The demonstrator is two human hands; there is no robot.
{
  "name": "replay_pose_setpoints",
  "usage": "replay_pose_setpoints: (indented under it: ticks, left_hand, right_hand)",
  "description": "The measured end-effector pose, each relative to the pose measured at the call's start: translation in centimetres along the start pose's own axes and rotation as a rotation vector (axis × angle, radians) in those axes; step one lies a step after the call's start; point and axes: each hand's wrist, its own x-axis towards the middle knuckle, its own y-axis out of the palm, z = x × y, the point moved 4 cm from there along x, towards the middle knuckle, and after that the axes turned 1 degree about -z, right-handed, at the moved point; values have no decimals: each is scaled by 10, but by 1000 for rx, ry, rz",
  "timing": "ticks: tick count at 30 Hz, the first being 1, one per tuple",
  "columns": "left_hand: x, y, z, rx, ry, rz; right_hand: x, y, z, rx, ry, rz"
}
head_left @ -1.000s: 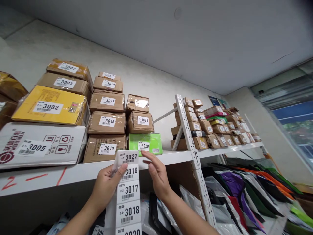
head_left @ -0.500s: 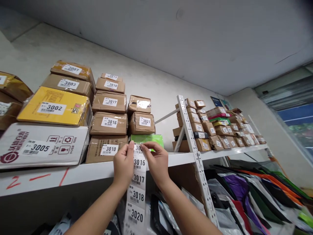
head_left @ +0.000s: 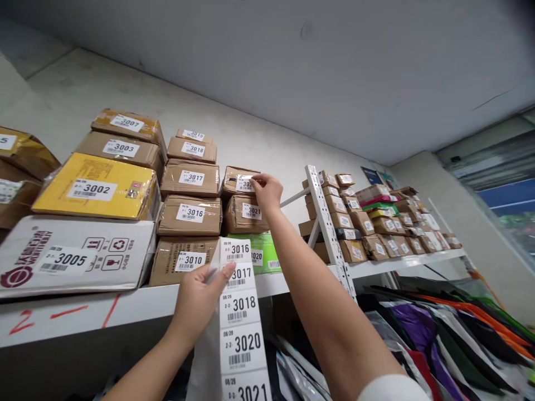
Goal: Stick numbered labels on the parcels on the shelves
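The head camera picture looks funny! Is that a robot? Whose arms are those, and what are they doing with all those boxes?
There's no robot here. A person wears the camera on their head, so you see their own two arms reaching in from the bottom.

The left hand holds a long strip of number labels, with its thumb across the front. The right hand reaches higher, its fingers at the edge of a white label on a small brown carton. That label starts with 302; the fingers hide the rest.

The cartons are stacked on a white shelf. Look for the yellow carton marked 3002 and, below the 3021 carton, a bright green box.
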Motion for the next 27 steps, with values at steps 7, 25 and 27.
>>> replay_pose_setpoints:
  ticks: [7, 25, 27]
  left_hand:
    - [-13, -32, 14, 4, -68, -33]
    - [-97, 20, 62, 8, -161, 398]
    - [-130, 22, 81, 146, -157, 382]
  right_hand:
    - [9, 3, -1, -280, -135, 102]
    - [-287, -101, 13, 605, 669, 314]
    - [-339, -117, 1, 590, 838, 203]
